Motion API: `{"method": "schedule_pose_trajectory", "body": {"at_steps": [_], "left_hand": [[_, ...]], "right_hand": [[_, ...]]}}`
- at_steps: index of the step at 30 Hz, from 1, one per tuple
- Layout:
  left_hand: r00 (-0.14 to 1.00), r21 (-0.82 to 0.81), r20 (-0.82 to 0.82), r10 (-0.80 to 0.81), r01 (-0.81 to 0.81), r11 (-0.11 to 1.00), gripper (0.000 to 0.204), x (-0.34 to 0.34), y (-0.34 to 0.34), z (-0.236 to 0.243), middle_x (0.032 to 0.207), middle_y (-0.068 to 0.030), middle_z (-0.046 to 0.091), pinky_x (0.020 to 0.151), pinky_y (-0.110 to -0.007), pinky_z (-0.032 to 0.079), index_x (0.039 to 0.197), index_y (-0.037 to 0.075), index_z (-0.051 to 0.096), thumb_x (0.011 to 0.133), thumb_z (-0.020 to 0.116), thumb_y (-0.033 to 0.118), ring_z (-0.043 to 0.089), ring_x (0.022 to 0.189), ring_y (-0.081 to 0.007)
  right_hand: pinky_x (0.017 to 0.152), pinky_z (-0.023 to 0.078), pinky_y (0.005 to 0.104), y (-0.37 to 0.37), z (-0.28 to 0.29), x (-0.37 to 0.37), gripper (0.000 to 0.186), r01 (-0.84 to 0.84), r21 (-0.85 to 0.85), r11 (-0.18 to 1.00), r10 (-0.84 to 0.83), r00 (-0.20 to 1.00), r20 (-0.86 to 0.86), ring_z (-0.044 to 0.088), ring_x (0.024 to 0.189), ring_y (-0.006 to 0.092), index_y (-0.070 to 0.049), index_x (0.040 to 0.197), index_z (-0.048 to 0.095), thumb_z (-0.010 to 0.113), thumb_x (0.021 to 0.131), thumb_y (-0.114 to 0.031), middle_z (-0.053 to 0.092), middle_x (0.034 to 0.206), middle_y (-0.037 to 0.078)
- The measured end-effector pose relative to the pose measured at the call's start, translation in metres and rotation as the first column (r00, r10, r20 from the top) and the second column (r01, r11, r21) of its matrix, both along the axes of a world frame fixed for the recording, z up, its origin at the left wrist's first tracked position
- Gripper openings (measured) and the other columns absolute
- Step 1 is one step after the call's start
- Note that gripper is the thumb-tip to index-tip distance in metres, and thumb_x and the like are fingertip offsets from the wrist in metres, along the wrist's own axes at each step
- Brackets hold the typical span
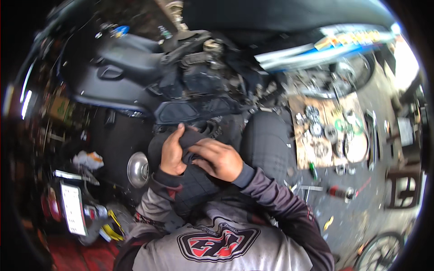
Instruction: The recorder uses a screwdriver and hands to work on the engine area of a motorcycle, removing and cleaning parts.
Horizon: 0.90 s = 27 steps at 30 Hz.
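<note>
My left hand (172,153), thumb raised, and my right hand (218,158), fingers curled, meet above my left leg on a dark, soft piece, apparently cloth (189,157). Both grip it; its shape is mostly hidden by my fingers. My right knee (264,135) is bent beside them in dark trousers. Just beyond my hands lies the black footboard (176,111) of a scooter with exposed parts. A shiny metal bowl (138,169) sits on the floor to the left of my leg.
A wooden board (300,153) holding several metal parts lies at right, beside a wheel (361,67). A spray can (340,193) and metal tools lie below it. A black body panel (108,67) spans the upper left; a white plate (73,207) is at lower left.
</note>
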State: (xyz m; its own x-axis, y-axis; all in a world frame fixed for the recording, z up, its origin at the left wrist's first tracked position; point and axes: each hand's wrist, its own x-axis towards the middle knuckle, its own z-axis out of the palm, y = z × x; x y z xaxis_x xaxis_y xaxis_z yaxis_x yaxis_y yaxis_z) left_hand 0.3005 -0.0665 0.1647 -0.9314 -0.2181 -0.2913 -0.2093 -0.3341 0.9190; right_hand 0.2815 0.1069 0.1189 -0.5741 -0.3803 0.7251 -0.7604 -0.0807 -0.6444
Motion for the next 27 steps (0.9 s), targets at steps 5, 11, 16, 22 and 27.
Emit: {"method": "schedule_pose_trajectory", "body": {"at_steps": [5,11,16,22,27], "left_hand": [[0.914,-0.864,-0.327,-0.239,-0.187,0.468,0.032,-0.064,-0.060,0.023,0.096,-0.0151,0.070,0.082,-0.037,0.051,0.109,0.000,0.062,0.104,0.051,0.030,0.069,0.089,-0.0263],[0.988,-0.976,-0.081,-0.129,-0.053,0.209,0.042,-0.096,-0.120,0.013,0.095,-0.0243,0.070,0.080,-0.047,0.052,0.109,0.001,0.062,0.097,0.060,0.041,0.066,0.094,-0.0451],[0.977,-0.987,0.122,-0.175,0.139,0.084,0.045,-0.123,-0.115,-0.044,0.097,-0.0236,0.070,0.080,-0.048,0.054,0.109,0.003,0.065,0.091,0.065,0.044,0.068,0.091,-0.0418],[0.871,-0.960,0.251,-0.423,0.279,0.003,0.045,-0.135,-0.121,-0.066,0.090,-0.0243,0.069,0.079,-0.050,0.053,0.109,0.004,0.061,0.092,0.062,0.045,0.067,0.087,-0.0431],[0.867,-0.934,0.308,-0.392,0.355,0.050,0.045,-0.137,-0.156,-0.062,0.092,-0.0245,0.069,0.079,-0.051,0.052,0.112,0.003,0.059,0.094,0.061,0.044,0.067,0.089,-0.0436]], "right_hand": [[0.082,0.055,0.0390,0.000,0.031,-0.059,0.031,-0.042,0.064,0.997,0.038,0.997,0.064,0.068,0.094,0.0351,-0.001,0.109,0.067,0.077,0.083,-0.016,0.069,0.101,0.017],[0.070,0.051,0.0277,-0.077,0.132,-0.170,0.017,-0.181,0.015,0.983,0.179,0.981,0.076,0.063,0.076,0.0082,0.004,0.101,0.068,0.066,0.095,-0.012,0.072,0.086,0.010],[0.072,0.055,0.0383,-0.206,0.211,-0.287,0.025,0.038,-0.015,0.999,-0.039,0.995,-0.091,0.072,0.075,0.0301,-0.003,0.092,0.076,0.074,0.087,-0.027,0.072,0.081,0.019],[0.087,0.056,0.0389,-0.348,0.282,-0.391,0.026,0.198,0.001,0.980,-0.198,0.980,-0.031,0.072,0.091,0.0324,-0.012,0.094,0.079,0.072,0.086,-0.035,0.074,0.094,0.015],[0.092,0.054,0.0381,-0.388,0.305,-0.413,0.040,0.270,0.234,0.934,-0.251,0.962,-0.109,0.069,0.102,0.0330,-0.009,0.096,0.078,0.068,0.086,-0.046,0.073,0.102,0.017]]}}
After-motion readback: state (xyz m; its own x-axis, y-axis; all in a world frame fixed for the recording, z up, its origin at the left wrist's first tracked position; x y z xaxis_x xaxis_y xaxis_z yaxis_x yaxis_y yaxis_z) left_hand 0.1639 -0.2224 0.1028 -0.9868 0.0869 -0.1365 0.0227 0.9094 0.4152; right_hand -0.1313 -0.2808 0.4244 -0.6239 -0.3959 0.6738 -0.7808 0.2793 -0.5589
